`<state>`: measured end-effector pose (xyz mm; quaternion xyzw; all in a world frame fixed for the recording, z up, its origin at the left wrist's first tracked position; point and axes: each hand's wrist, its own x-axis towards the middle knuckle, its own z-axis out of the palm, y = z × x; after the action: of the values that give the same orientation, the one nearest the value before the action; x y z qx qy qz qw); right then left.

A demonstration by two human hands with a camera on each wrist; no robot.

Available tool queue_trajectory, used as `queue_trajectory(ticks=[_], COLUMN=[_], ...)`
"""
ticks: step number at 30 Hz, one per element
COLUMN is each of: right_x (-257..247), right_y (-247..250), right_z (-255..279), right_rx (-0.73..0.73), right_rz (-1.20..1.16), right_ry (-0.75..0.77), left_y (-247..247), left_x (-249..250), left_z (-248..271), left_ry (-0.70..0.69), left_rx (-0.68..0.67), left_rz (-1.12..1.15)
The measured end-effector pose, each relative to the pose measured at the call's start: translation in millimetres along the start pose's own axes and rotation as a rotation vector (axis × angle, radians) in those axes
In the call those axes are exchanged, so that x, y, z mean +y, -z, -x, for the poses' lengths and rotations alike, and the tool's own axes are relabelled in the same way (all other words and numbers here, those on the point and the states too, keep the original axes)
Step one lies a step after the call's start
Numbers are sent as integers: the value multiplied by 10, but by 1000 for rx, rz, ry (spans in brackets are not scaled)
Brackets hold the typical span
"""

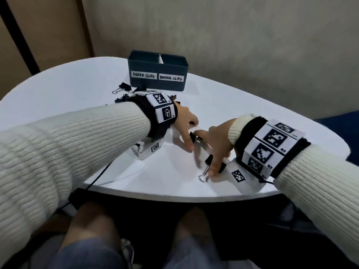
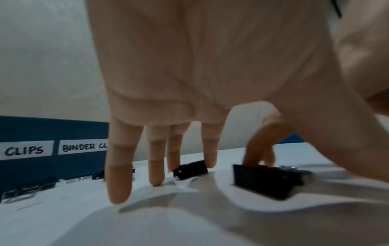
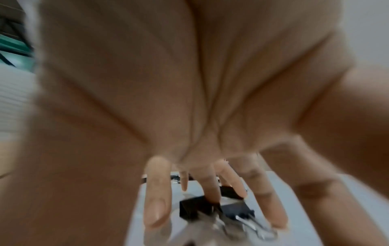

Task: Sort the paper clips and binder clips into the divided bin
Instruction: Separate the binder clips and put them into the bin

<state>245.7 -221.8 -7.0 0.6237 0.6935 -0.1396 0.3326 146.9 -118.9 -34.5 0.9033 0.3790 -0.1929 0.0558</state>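
The dark divided bin (image 1: 158, 82) stands at the back of the white table (image 1: 77, 90), labelled PAPER CLIPS on the left and BINDER CLIPS on the right. My left hand (image 1: 186, 131) hangs over the table with straight fingers (image 2: 155, 166); its thumb touches a black binder clip (image 1: 193, 137) (image 2: 267, 179). A smaller black clip (image 2: 190, 169) lies by its fingertips. My right hand (image 1: 213, 150) (image 3: 210, 183) is spread over more binder clips (image 1: 210, 161) (image 3: 195, 208), fingertips pressing on them. A silver handle (image 1: 203, 176) sticks out by its thumb.
A loose pile of clips (image 1: 124, 89) lies left of the bin, partly hidden by my left wrist. The table's front edge (image 1: 174, 197) runs just below my right wrist, with my knees under it. A black cable (image 1: 97, 177) hangs off the front left.
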Motion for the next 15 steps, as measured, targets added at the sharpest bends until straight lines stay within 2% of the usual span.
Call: queue_trajectory(ticks=[4,7,10,15], right_x=[70,102,103,131], right_y=[-82,-53,-12,53], right_z=[-148,-219,-287,-297], right_rx=[76,167,159,123], right_rz=[-263,-395,-424,-446], right_ry=[-14,-54,-86,-20], left_y=[5,22,-18,-27], left_x=[195,269,211,152], left_z=[112,180,163,116], left_ry=[-42,30,93,54], left_rx=[88,127,157,125], left_rz=[62,86,114,221])
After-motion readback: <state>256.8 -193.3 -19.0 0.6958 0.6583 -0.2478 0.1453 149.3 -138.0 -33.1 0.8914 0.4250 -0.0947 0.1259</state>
